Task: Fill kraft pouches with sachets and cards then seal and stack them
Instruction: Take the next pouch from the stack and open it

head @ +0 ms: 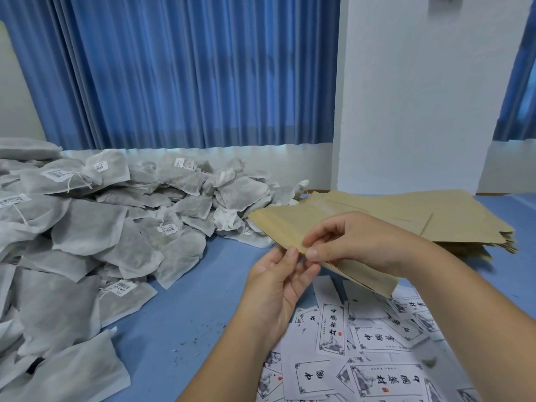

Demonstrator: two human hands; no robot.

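A flat kraft pouch [285,226] is held in the air above the blue table, its open end toward me. My left hand [275,288] pinches the pouch's near edge from below with thumb and fingers. My right hand [356,242] pinches the same edge from above, thumb and forefinger at the mouth. A big heap of grey-white sachets [95,236] with small barcode labels fills the left of the table. White printed cards [362,352] lie scattered at the front right, under my forearms. A stack of empty kraft pouches [452,221] lies behind my right hand.
The blue table [179,323] shows bare between the sachet heap and the cards, with small dark crumbs on it. Blue curtains [188,71] and a white wall [420,97] stand behind the table's far edge.
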